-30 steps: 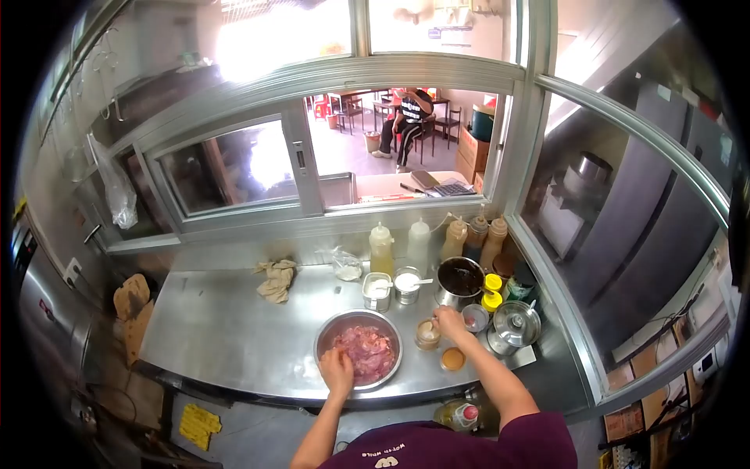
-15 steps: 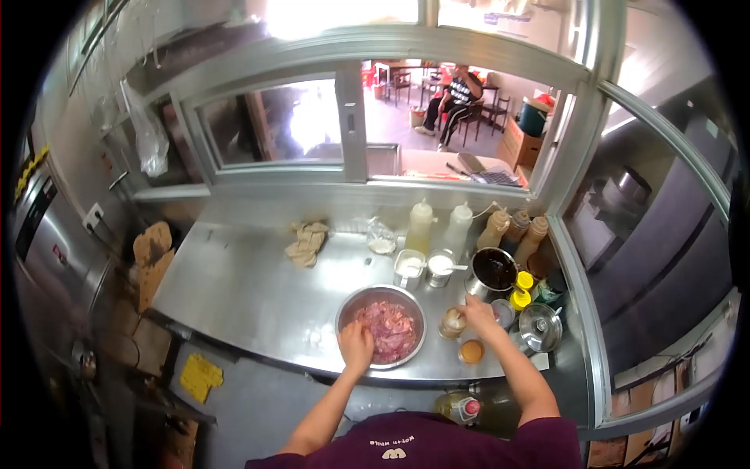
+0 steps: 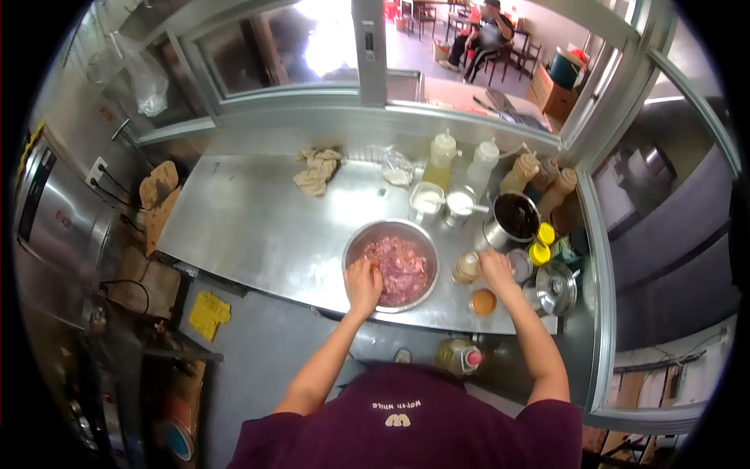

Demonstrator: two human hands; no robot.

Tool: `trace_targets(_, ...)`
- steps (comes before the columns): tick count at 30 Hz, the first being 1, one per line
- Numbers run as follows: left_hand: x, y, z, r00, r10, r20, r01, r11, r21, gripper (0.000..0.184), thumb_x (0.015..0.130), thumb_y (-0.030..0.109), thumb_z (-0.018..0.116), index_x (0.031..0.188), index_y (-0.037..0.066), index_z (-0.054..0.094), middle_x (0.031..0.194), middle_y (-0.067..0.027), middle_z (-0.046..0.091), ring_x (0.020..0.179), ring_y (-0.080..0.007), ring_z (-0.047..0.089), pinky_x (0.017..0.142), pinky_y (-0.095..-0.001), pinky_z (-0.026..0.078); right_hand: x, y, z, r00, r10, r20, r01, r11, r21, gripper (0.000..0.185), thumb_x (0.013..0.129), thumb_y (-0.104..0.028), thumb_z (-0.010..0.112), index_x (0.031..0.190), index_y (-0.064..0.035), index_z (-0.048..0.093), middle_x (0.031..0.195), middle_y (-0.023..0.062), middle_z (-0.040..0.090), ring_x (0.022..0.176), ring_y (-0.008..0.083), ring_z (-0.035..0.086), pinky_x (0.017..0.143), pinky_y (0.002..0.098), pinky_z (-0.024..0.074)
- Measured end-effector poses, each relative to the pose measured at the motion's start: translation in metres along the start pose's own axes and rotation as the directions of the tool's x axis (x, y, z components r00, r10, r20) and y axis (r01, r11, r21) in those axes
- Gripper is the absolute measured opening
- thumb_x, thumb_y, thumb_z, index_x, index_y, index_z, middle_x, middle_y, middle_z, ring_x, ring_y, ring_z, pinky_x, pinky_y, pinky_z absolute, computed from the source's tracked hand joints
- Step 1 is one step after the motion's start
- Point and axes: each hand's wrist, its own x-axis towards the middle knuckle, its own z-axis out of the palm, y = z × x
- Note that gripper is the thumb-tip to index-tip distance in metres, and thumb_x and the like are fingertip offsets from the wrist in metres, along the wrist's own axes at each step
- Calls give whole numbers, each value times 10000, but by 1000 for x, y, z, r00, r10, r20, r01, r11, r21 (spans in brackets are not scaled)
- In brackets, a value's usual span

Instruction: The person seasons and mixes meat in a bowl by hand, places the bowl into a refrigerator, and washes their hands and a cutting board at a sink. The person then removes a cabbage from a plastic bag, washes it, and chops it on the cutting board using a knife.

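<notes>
A steel bowl (image 3: 429, 294) of raw pink meat (image 3: 400, 267) stands near the counter's front edge. My left hand (image 3: 364, 284) rests at the bowl's left rim, fingers curled by the meat; whether they grip anything is hidden. To the right, my right hand (image 3: 496, 269) is closed beside an open jar (image 3: 466, 268), on something too small to make out. An orange lid (image 3: 483, 302) lies just in front of that jar. Behind are two containers of white powder (image 3: 426, 202) (image 3: 459, 205), one with a white spoon, and a pot of dark sauce (image 3: 516, 216).
Squeeze bottles (image 3: 441, 159) line the back, near a plastic bag (image 3: 397, 166) and a crumpled cloth (image 3: 318, 171). Yellow-capped bottles (image 3: 540, 253) and a lidded steel pot (image 3: 555, 288) stand right. Beyond the window sits a person (image 3: 488, 35). A yellow cloth (image 3: 209, 315) lies on the floor.
The view has tilted down and shifted, so the counter appears higher and further right. Both hands keep nearly the same places, left at the bowl and right by the jar.
</notes>
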Motion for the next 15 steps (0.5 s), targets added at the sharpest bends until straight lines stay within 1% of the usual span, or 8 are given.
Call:
trace_targets(3,0,0,1,1000,7,17,-8,1000,13,78,751,88,540,819,65,571,808,-114,540,803,-292,505,746,-398,366,-3,-8,1,998,12,55,-16,997,75,117,702,-111,560,735,0,577,820,201,588,777,378,580,700,461,466)
trace_targets(4,0,-1,2,999,32,7,-32,999,5,86,764,114,539,826,60,565,790,-116,530,782,-298,505,700,-403,368,-3,-11,2,1000,-12,0,12,995,95,120,706,-86,523,691,-9,614,759,208,600,707,377,599,653,453,485)
trace_targets(6,-1,-2,4,1000,25,18,-26,1000,15,106,763,126,544,843,63,573,799,-113,534,784,-292,510,701,-406,370,-1,-11,-5,989,53,141,-73,987,143,126,705,-113,536,714,-16,616,757,211,609,730,378,599,671,453,482)
trace_targets(10,-1,-5,7,999,43,32,-45,998,54,138,766,135,547,874,56,580,804,-114,545,790,-297,522,706,-411,380,0,6,-3,964,136,229,-224,880,419,195,716,-172,549,756,7,613,754,244,589,750,396,578,674,440,462)
trace_targets(11,-1,-5,7,999,36,39,-39,997,62,136,769,133,548,873,53,578,817,-117,554,799,-297,531,710,-409,386,-1,14,4,962,150,230,-247,838,487,206,705,-176,559,756,16,614,728,241,587,712,377,592,648,412,463)
trace_targets(12,0,-5,8,998,39,44,-43,996,79,132,770,132,549,871,52,578,826,-116,559,804,-296,534,712,-407,387,-3,16,2,958,152,244,-267,784,561,192,695,-163,568,734,19,613,683,216,591,651,326,601,619,384,462)
trace_targets(13,-1,-5,9,998,42,45,-46,994,98,129,771,131,550,869,52,578,835,-114,564,810,-295,537,714,-406,387,-5,21,7,963,169,212,-265,749,608,194,690,-169,594,718,23,611,618,157,588,592,221,586,589,337,456)
trace_targets(15,-1,-6,9,997,39,68,-45,995,90,127,773,130,550,871,55,582,845,-107,570,821,-292,539,723,-401,391,-8,27,8,944,223,241,-328,686,650,193,696,-176,614,697,16,616,601,79,591,579,141,553,572,295,443)
